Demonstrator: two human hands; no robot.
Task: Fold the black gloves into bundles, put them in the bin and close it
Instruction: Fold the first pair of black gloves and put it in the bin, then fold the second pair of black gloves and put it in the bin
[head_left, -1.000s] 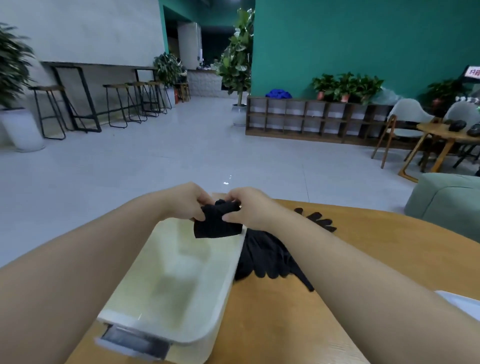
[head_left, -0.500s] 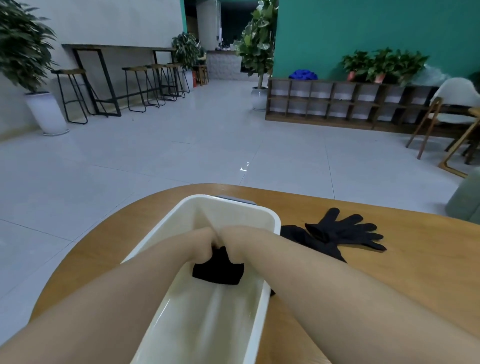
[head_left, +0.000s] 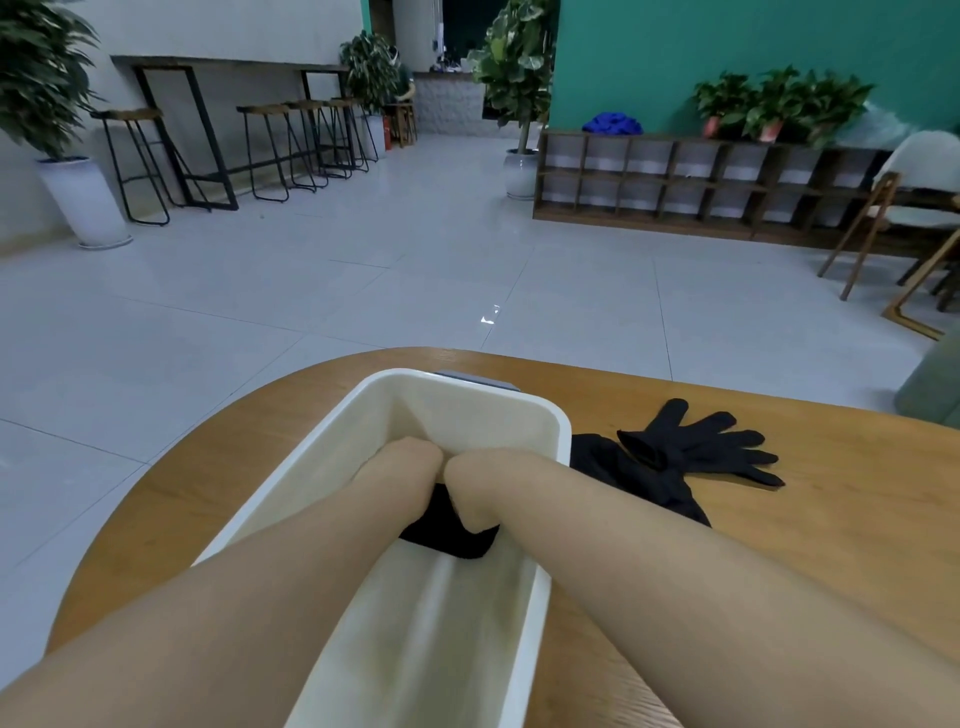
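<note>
A white rectangular bin (head_left: 550, 457) stands open on the round wooden table (head_left: 831, 545). Both my hands reach down inside it. My left hand (head_left: 410, 467) and my right hand (head_left: 475, 486) are side by side, holding a folded black glove bundle (head_left: 449, 535) low in the bin. Their fingers point downward and are mostly hidden behind the hands. Loose black gloves (head_left: 691, 452) lie flat on the table just right of the bin, fingers spread toward the right.
A grey latch (head_left: 478, 381) shows at the bin's far end. Beyond the table are tiled floor, bar stools (head_left: 270, 150), potted plants, a low wooden shelf (head_left: 701, 182) and chairs (head_left: 883, 208) at the right.
My hands carried the glove bundle from above the bin's rim down into the bin. The view tilted, so the bin now lies lengthwise in front of me.
</note>
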